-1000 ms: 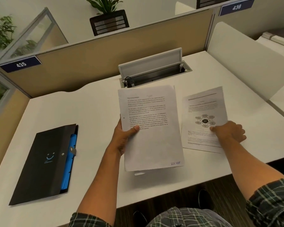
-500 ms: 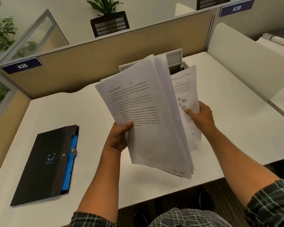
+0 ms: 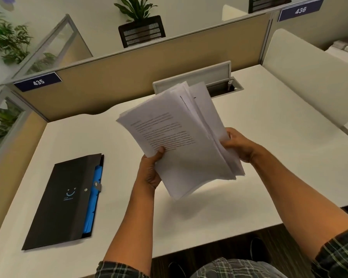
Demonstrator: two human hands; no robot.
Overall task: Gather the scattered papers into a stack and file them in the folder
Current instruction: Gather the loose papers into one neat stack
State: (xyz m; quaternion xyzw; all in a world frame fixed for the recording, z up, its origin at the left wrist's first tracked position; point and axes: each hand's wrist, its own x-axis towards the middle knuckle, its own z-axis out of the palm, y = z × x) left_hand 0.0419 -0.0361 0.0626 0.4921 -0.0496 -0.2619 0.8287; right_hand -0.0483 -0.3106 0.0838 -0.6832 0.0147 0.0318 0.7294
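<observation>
Pinching the left edge of the papers (image 3: 181, 141), the left hand (image 3: 150, 169) has its thumb on the printed top sheet and its fingers curled underneath; the right hand (image 3: 239, 144) grips the right edge, fingers wrapped around the fanned sheets. Both hands hold the stack tilted, off the desk (image 3: 269, 157), its far end toward the cable tray (image 3: 223, 85). To the left, well apart, the black folder (image 3: 62, 201) lies flat and closed near the desk's front edge, blue dividers showing along its right side. Numbers 435 and 436 mark the partition
</observation>
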